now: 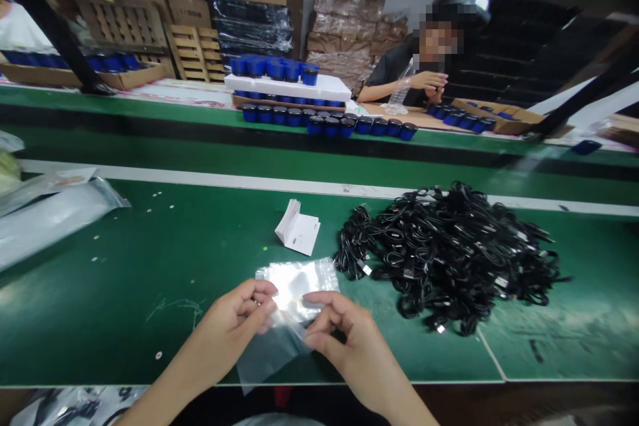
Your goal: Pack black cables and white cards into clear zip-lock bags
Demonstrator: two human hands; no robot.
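My left hand (244, 313) pinches a clear plastic bag (267, 356) between thumb and fingers near its upper left edge. At the bag's right side, my right hand (344, 333) has its thumb and curled fingers closed on the film. The thin bag hangs down over the table's front edge. Just behind it lies a stack of shiny clear bags (324, 274), partly covered by my fingers. Beyond that stack sits a folded white leaflet pile (302, 233), its upper leaves standing up. To the right spreads a large heap of coiled black USB cables (439, 253).
A white plastic sack (60, 213) lies at left on the green table (150, 246). Across a raised ledge stand rows of blue, black-lidded containers (329, 125) and a white foam tray (329, 86). A co-worker (394, 76) sits behind it. Dark posts rise on both sides.
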